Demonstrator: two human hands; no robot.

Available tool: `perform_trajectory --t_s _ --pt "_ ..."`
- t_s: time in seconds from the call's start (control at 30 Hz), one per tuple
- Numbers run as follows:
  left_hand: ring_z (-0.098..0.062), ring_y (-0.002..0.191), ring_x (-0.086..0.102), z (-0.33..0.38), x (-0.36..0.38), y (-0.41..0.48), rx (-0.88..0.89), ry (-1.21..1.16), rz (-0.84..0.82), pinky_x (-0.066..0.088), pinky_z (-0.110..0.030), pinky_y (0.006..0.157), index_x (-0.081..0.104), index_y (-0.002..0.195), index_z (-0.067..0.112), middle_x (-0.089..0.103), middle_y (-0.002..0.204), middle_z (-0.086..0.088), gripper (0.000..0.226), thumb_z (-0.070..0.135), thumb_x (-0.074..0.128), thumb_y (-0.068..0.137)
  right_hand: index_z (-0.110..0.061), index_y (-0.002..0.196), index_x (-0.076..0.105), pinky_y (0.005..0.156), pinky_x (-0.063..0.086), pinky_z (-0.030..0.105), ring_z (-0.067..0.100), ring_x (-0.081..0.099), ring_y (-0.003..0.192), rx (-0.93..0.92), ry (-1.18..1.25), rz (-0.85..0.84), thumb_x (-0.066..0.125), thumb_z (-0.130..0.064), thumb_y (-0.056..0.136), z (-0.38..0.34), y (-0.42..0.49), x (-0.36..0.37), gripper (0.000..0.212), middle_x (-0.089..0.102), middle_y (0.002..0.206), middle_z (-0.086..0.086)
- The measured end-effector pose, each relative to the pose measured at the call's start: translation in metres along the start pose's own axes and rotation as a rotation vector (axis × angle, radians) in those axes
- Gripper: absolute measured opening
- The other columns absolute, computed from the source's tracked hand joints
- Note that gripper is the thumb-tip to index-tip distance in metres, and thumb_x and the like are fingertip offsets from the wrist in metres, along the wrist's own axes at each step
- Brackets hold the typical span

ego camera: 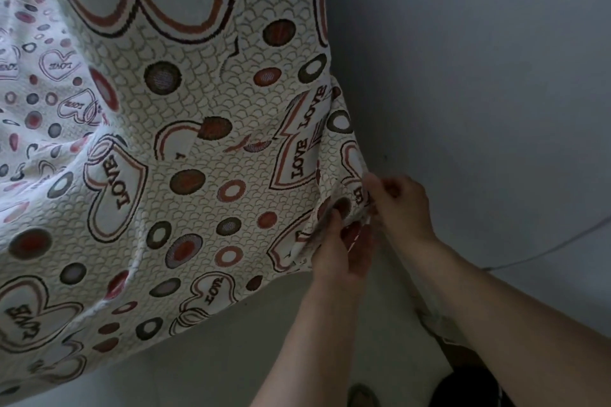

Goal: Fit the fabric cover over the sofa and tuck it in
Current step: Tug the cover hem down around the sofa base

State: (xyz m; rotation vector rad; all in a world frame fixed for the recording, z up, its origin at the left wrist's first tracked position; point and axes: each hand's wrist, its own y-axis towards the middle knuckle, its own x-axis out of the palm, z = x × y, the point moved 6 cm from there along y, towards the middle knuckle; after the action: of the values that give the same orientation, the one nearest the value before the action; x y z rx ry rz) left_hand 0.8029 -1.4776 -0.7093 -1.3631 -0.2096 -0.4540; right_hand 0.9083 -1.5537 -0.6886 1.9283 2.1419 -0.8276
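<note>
The fabric cover (198, 155) is white with red and brown hearts, rings and the word LOVE. It is stretched over the sofa, which it hides entirely, and fills the left and centre of the head view. Its lower right corner bunches into folds close to the wall. My left hand (340, 248) grips that bunched hem from below, fingers curled into the cloth. My right hand (400, 205) pinches the same corner from the wall side, thumb and fingers closed on the edge.
A plain grey wall (479, 76) rises right beside the covered sofa's end, leaving a narrow gap. Pale floor (231, 357) shows below the cover's hem. A thin cable (562, 244) runs along the wall base. Dark clothing (469, 387) is at the bottom right.
</note>
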Motion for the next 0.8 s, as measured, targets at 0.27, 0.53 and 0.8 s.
perform_trajectory --t_s 0.27,0.53,0.8 --pt "-0.013 0.065 0.059 -0.006 -0.002 0.013 -0.027 0.128 0.099 0.047 -0.018 0.044 0.068 0.101 0.017 0.064 0.084 -0.003 0.014 0.026 0.060 0.094 -0.015 0.083 0.055 0.066 0.040 0.029 0.026 0.060 0.090 -0.109 -0.530 -0.035 0.053 -0.026 0.091 -0.015 0.014 0.008 0.014 0.061 0.092 0.004" --pt "-0.011 0.063 0.062 -0.017 -0.003 0.007 0.061 0.029 0.150 0.045 -0.021 0.047 0.067 0.090 0.012 0.069 0.078 -0.002 0.023 0.033 0.059 0.094 -0.016 0.093 0.067 0.072 0.043 0.029 0.028 0.063 0.099 0.094 -0.474 -0.052 0.059 -0.034 0.085 0.016 0.029 0.007 0.021 0.067 0.105 0.008" --pt "0.006 0.120 0.045 0.009 0.018 -0.041 1.055 0.676 0.223 0.033 -0.015 0.105 0.057 0.119 0.027 0.052 0.125 0.019 0.042 0.000 0.055 0.086 -0.015 0.105 0.061 0.066 0.040 0.030 0.021 0.053 0.097 -0.661 -0.568 -0.056 0.058 -0.010 0.088 -0.035 -0.010 -0.001 0.018 0.059 0.106 0.001"
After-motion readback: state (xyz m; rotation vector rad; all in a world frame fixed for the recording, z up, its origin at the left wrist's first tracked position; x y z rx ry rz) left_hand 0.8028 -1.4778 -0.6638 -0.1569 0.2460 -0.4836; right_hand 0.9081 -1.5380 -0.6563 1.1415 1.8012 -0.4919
